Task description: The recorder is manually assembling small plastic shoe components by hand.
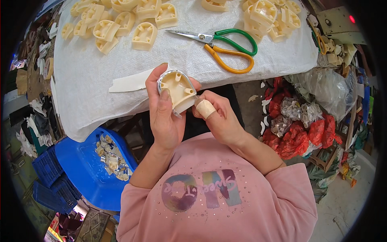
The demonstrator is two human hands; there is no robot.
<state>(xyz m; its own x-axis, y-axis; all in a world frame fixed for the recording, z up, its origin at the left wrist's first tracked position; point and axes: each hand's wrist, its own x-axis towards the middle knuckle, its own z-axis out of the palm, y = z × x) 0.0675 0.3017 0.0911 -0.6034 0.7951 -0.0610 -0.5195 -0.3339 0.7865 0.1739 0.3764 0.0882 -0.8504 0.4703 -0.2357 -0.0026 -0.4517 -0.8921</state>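
Observation:
My left hand (163, 111) grips a cream plastic U-shaped part (179, 88) with a shiny silver strip along its curved rim. My right hand (215, 117), its thumb wrapped in beige tape, pinches the part's lower right edge. Both hands hold the part just in front of the near edge of the work table, above my lap. More cream parts (115, 22) lie in a pile at the table's far left, and another pile of cream parts (268, 16) sits at the far right.
White woven cloth (88, 80) covers the table. Scissors (225, 46) with one green and one orange handle lie right of centre. A white strip (127, 82) lies near the front edge. A blue tub (86, 169) with silver-trimmed parts stands lower left. Red and clear bags (300, 125) crowd the right.

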